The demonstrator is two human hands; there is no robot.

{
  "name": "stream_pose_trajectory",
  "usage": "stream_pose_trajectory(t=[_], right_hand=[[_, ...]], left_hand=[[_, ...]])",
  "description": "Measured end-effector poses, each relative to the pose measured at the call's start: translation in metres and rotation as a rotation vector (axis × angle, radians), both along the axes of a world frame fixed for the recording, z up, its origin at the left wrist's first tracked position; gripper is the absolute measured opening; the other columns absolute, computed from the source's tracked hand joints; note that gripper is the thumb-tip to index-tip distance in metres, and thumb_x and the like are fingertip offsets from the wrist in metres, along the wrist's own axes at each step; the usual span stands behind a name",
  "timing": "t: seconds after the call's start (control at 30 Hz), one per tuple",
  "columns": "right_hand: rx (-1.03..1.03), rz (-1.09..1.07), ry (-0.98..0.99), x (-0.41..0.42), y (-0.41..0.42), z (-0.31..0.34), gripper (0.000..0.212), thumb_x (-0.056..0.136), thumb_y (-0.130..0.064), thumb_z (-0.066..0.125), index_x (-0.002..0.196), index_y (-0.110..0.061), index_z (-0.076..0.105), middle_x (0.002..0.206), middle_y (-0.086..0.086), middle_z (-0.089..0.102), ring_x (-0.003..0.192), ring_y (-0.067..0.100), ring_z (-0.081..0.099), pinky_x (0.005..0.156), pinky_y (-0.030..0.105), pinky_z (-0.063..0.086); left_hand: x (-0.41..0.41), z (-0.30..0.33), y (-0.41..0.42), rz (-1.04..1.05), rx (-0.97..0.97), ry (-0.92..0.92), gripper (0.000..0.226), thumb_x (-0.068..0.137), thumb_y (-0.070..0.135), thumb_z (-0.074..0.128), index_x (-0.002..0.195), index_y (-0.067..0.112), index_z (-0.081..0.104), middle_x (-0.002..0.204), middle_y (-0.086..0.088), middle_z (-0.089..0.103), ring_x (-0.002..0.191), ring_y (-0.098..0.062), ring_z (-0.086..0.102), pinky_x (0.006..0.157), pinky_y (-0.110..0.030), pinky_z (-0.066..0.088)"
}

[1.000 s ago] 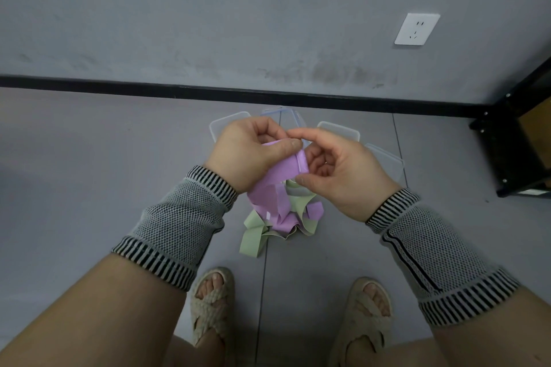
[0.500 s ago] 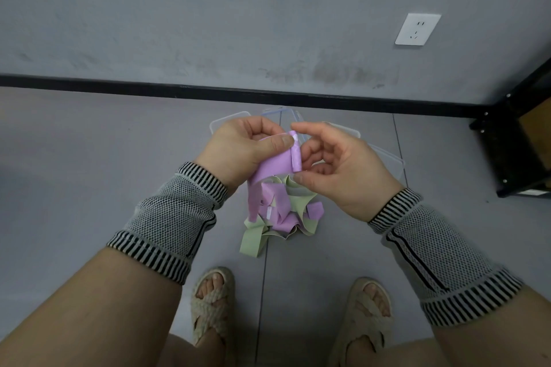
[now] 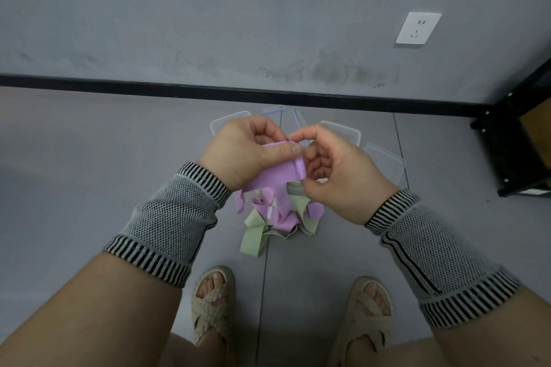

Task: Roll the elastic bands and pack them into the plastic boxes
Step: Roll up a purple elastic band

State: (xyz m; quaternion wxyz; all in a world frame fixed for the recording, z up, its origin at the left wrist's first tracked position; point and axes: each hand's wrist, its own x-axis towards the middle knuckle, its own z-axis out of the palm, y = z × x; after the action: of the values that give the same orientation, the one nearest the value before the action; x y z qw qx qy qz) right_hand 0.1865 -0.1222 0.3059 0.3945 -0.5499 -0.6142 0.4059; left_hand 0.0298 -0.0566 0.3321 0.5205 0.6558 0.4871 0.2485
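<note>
A purple elastic band is held up between both hands above the floor. My left hand grips it with the thumb pressed on top. My right hand pinches its folded end between thumb and forefinger. The band's free tail hangs down to the left. Below the hands a loose pile of purple and pale green bands lies on the floor. Several clear plastic boxes stand on the floor behind the hands, partly hidden by them.
The grey wall with a black skirting board runs across the back, with a white socket on it. A black metal shelf frame stands at the right. My sandalled feet are near the bottom edge.
The hands have turned the purple band's end over and shifted slightly; the band's tail now hangs further left. The pile on the floor has not moved.
</note>
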Motion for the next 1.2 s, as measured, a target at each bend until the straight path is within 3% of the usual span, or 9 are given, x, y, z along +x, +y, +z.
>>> stream_pose_trajectory(t=[0.1, 0.17, 0.3, 0.43, 0.6, 0.77, 0.87, 0.93, 1.2], right_hand=[[0.012, 0.004, -0.005, -0.001, 0.0, 0.001, 0.066, 0.072, 0.01, 0.064, 0.105, -0.046, 0.054, 0.078, -0.005, 0.056, 0.068, 0.014, 0.056, 0.068, 0.021, 0.051], [-0.001, 0.008, 0.066, -0.002, 0.0, 0.002, 0.067, 0.072, 0.009, 0.062, 0.109, -0.047, 0.055, 0.08, -0.002, 0.055, 0.071, 0.019, 0.055, 0.068, 0.027, 0.051], [-0.033, 0.023, 0.148, -0.002, 0.0, 0.005, 0.067, 0.075, 0.007, 0.067, 0.116, -0.044, 0.053, 0.089, 0.008, 0.063, 0.079, 0.019, 0.061, 0.071, 0.028, 0.053], [-0.046, 0.02, 0.153, -0.003, 0.0, 0.006, 0.07, 0.075, 0.01, 0.071, 0.117, -0.041, 0.05, 0.088, 0.004, 0.067, 0.08, 0.018, 0.065, 0.075, 0.028, 0.055], [-0.051, 0.012, 0.166, -0.001, 0.0, 0.006, 0.066, 0.072, 0.01, 0.073, 0.113, -0.038, 0.054, 0.085, 0.01, 0.066, 0.078, 0.027, 0.065, 0.077, 0.037, 0.056], [-0.062, -0.013, 0.212, 0.002, 0.0, 0.004, 0.061, 0.073, 0.013, 0.07, 0.109, -0.034, 0.057, 0.076, -0.001, 0.062, 0.071, 0.013, 0.059, 0.074, 0.027, 0.053], [-0.066, -0.02, 0.221, 0.003, 0.0, 0.004, 0.06, 0.072, 0.014, 0.071, 0.108, -0.033, 0.056, 0.074, -0.006, 0.061, 0.068, 0.01, 0.057, 0.071, 0.023, 0.052], [-0.06, -0.02, 0.207, 0.002, 0.0, 0.004, 0.06, 0.072, 0.012, 0.072, 0.108, -0.034, 0.056, 0.075, -0.004, 0.062, 0.069, 0.011, 0.058, 0.072, 0.024, 0.053], [-0.005, -0.059, 0.097, 0.0, 0.002, 0.003, 0.06, 0.072, 0.002, 0.077, 0.107, -0.041, 0.055, 0.077, -0.005, 0.061, 0.068, 0.01, 0.057, 0.071, 0.022, 0.051]], left_hand=[[0.001, -0.002, 0.002, 0.022, -0.01, -0.026, 0.015, 0.073, 0.017, 0.077, 0.075, 0.012, 0.063, 0.081, -0.018, 0.07, 0.067, -0.017, 0.06, 0.064, -0.028, 0.05], [-0.001, -0.003, 0.003, 0.028, -0.042, -0.062, 0.012, 0.076, 0.013, 0.075, 0.076, 0.013, 0.063, 0.079, -0.014, 0.07, 0.068, -0.016, 0.061, 0.065, -0.027, 0.051], [-0.003, 0.0, 0.003, 0.007, -0.076, -0.104, 0.008, 0.08, 0.008, 0.07, 0.079, 0.013, 0.064, 0.075, -0.006, 0.069, 0.061, -0.008, 0.062, 0.057, -0.018, 0.05], [-0.002, 0.003, 0.0, -0.02, -0.053, -0.086, 0.005, 0.084, 0.004, 0.066, 0.087, 0.007, 0.064, 0.07, -0.004, 0.065, 0.047, 0.003, 0.055, 0.044, -0.008, 0.039], [-0.002, 0.001, 0.0, -0.035, -0.041, -0.076, 0.008, 0.084, 0.005, 0.065, 0.092, 0.005, 0.065, 0.07, -0.003, 0.064, 0.047, 0.004, 0.055, 0.044, -0.007, 0.037], [-0.003, -0.004, 0.002, -0.089, -0.005, 0.012, 0.009, 0.09, 0.012, 0.059, 0.091, 0.009, 0.067, 0.071, 0.002, 0.064, 0.056, 0.005, 0.053, 0.054, -0.008, 0.04], [-0.005, -0.008, 0.005, -0.117, 0.012, 0.073, 0.008, 0.089, 0.013, 0.06, 0.083, 0.01, 0.065, 0.075, -0.007, 0.063, 0.065, -0.009, 0.053, 0.062, -0.02, 0.043], [-0.006, -0.009, 0.006, -0.113, 0.027, 0.088, 0.009, 0.088, 0.013, 0.062, 0.082, 0.008, 0.064, 0.074, -0.011, 0.061, 0.066, -0.014, 0.051, 0.062, -0.025, 0.04], [-0.003, -0.005, 0.004, -0.062, 0.06, -0.011, 0.014, 0.088, 0.011, 0.062, 0.074, 0.011, 0.059, 0.067, -0.006, 0.057, 0.056, -0.007, 0.048, 0.052, -0.016, 0.038]])
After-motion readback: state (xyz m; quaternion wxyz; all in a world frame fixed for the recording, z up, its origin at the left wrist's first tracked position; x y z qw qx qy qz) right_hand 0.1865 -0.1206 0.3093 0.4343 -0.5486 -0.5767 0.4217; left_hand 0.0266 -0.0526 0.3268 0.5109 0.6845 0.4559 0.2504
